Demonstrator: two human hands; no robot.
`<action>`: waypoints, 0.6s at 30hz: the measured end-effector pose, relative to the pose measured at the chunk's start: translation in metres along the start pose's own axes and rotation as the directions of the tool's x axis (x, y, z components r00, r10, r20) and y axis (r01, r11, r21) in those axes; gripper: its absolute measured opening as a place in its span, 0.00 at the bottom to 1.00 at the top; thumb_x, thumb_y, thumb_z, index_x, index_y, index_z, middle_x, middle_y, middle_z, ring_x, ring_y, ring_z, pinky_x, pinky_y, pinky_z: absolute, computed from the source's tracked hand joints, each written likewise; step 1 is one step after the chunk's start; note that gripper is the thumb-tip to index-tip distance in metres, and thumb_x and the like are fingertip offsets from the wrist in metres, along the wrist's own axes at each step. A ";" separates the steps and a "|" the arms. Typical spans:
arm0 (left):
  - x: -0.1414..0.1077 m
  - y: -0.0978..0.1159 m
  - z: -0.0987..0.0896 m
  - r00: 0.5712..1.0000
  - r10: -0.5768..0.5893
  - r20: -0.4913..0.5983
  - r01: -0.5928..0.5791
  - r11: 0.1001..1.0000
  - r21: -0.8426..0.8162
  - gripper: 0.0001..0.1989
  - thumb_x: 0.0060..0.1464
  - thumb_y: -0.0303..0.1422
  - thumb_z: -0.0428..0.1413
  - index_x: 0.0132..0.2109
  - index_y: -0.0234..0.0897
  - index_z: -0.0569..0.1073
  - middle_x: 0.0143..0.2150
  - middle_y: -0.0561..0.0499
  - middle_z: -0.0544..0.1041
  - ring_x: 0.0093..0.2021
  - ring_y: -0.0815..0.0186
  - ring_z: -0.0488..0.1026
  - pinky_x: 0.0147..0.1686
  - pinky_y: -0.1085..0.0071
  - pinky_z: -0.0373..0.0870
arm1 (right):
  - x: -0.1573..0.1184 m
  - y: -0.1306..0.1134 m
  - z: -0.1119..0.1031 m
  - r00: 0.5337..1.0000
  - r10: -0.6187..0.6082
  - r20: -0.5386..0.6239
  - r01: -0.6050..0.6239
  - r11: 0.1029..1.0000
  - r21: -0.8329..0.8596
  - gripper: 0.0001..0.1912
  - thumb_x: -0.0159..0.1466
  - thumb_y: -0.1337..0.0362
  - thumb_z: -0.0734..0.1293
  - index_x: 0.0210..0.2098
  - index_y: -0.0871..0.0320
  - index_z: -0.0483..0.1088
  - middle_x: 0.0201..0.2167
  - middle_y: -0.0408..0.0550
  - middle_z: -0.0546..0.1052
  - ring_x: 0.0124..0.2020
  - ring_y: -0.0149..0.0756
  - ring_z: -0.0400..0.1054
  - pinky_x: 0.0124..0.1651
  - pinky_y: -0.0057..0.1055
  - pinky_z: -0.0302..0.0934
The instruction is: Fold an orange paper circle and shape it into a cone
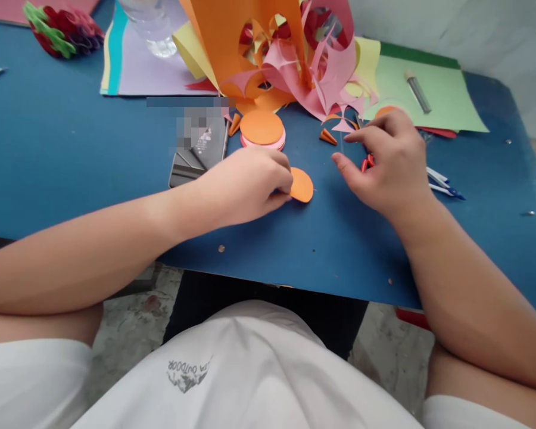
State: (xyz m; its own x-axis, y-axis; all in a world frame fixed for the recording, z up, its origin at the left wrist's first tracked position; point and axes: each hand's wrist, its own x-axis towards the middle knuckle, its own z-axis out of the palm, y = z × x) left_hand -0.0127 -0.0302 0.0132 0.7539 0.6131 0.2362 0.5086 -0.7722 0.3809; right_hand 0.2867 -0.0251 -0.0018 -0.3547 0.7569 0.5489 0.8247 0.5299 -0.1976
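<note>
Orange disc (302,185) | at table (93,149), near stack (262,128) | left hand (259,182): fingers pinching its edge | right hand (390,158): fingers parted, seemingly empty | step: likely positioning it | next: calls for light grip

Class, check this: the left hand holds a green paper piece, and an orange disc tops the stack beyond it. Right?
Not quite: the head view shows the left hand holding an orange paper piece, not a green one. The rest stands.

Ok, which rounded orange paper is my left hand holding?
The rounded piece nearest you, in your left hand; one tops the stack, another, partly hidden, lies beyond your right hand.
</note>
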 end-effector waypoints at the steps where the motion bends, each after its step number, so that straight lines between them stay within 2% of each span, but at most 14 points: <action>1: -0.002 0.003 0.003 0.999 0.027 0.027 -0.028 1.000 0.014 0.11 0.67 0.28 0.60 0.38 0.39 0.87 0.47 0.44 0.90 0.44 0.53 0.87 0.49 0.57 0.82 | 0.000 -0.003 -0.001 0.998 -0.053 0.041 0.052 0.998 0.038 0.10 0.75 0.54 0.75 0.51 0.50 0.83 0.50 0.61 0.84 0.54 0.62 0.81 0.58 0.58 0.76; 2: -0.004 0.005 0.005 0.999 0.035 0.037 -0.036 0.999 0.015 0.12 0.67 0.28 0.59 0.38 0.40 0.88 0.46 0.44 0.90 0.44 0.53 0.87 0.48 0.58 0.81 | -0.001 -0.008 -0.002 0.989 -0.118 0.091 0.110 0.990 0.091 0.11 0.74 0.52 0.76 0.51 0.50 0.83 0.51 0.60 0.85 0.55 0.62 0.81 0.59 0.58 0.76; 4: -0.004 0.005 0.009 0.998 0.032 0.051 -0.032 0.999 0.003 0.13 0.68 0.30 0.59 0.39 0.40 0.88 0.45 0.44 0.90 0.43 0.54 0.87 0.47 0.59 0.80 | -0.003 -0.018 -0.001 0.942 -0.277 0.190 0.229 0.943 0.240 0.15 0.71 0.48 0.80 0.48 0.51 0.83 0.48 0.58 0.86 0.51 0.59 0.81 0.57 0.56 0.76; 5: -0.003 0.003 0.010 0.999 0.018 0.050 -0.017 1.000 -0.020 0.13 0.68 0.31 0.59 0.39 0.40 0.88 0.44 0.45 0.90 0.42 0.54 0.86 0.46 0.59 0.80 | -0.004 -0.024 0.001 0.921 -0.317 0.228 0.243 0.922 0.302 0.15 0.70 0.48 0.81 0.47 0.51 0.82 0.47 0.56 0.86 0.49 0.57 0.81 0.56 0.54 0.77; 8: 0.000 -0.002 0.013 0.999 -0.010 0.037 0.013 0.995 -0.096 0.12 0.67 0.34 0.60 0.38 0.39 0.87 0.43 0.44 0.89 0.41 0.56 0.85 0.46 0.61 0.80 | -0.008 -0.039 0.008 0.911 -0.299 0.284 0.174 0.903 0.393 0.06 0.71 0.61 0.77 0.45 0.53 0.79 0.41 0.53 0.86 0.44 0.51 0.81 0.48 0.46 0.75; 10: 0.002 -0.004 0.013 0.999 -0.011 0.033 0.014 0.993 -0.114 0.12 0.67 0.33 0.59 0.38 0.39 0.87 0.43 0.44 0.89 0.42 0.56 0.85 0.48 0.60 0.80 | -0.011 -0.045 0.012 0.922 -0.221 0.317 0.078 0.911 0.405 0.03 0.72 0.64 0.73 0.43 0.52 0.76 0.38 0.50 0.86 0.39 0.47 0.80 0.43 0.42 0.73; 12: 0.002 -0.005 0.013 0.999 -0.013 0.046 0.018 0.994 -0.105 0.12 0.68 0.34 0.58 0.39 0.38 0.87 0.43 0.43 0.89 0.42 0.55 0.85 0.48 0.60 0.80 | -0.014 -0.047 0.015 0.934 -0.165 0.318 0.024 0.914 0.404 0.03 0.72 0.64 0.71 0.41 0.52 0.74 0.37 0.50 0.85 0.36 0.45 0.79 0.41 0.41 0.72; 14: 0.002 -0.003 0.012 0.997 -0.020 0.069 0.025 0.996 -0.082 0.13 0.69 0.33 0.57 0.40 0.38 0.87 0.43 0.43 0.88 0.43 0.55 0.85 0.47 0.60 0.79 | -0.018 -0.046 0.019 0.947 -0.152 0.284 0.025 0.914 0.405 0.03 0.73 0.64 0.70 0.40 0.51 0.73 0.37 0.50 0.85 0.36 0.45 0.79 0.41 0.41 0.72; 16: 0.002 -0.002 0.010 0.996 -0.031 0.087 0.036 0.998 -0.052 0.14 0.70 0.33 0.56 0.42 0.37 0.87 0.43 0.42 0.87 0.43 0.54 0.84 0.46 0.59 0.77 | -0.021 -0.045 0.022 0.957 -0.181 0.225 0.078 0.912 0.403 0.04 0.75 0.64 0.69 0.41 0.51 0.73 0.37 0.50 0.85 0.37 0.45 0.79 0.41 0.40 0.73; 18: 0.001 0.000 0.010 0.994 -0.045 0.099 0.047 0.999 -0.020 0.16 0.72 0.33 0.54 0.44 0.36 0.87 0.42 0.41 0.85 0.42 0.53 0.83 0.44 0.58 0.76 | -0.024 -0.043 0.025 0.955 -0.258 0.148 0.183 0.900 0.395 0.06 0.77 0.68 0.67 0.44 0.52 0.74 0.38 0.51 0.85 0.39 0.44 0.79 0.43 0.40 0.75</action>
State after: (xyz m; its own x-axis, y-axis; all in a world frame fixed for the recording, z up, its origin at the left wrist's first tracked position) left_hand -0.0077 -0.0310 0.0049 0.7677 0.6277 0.1289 0.5354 -0.7388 0.4092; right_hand 0.2483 -0.0563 -0.0269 -0.6168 0.6422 0.4552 0.5039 0.7664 -0.3984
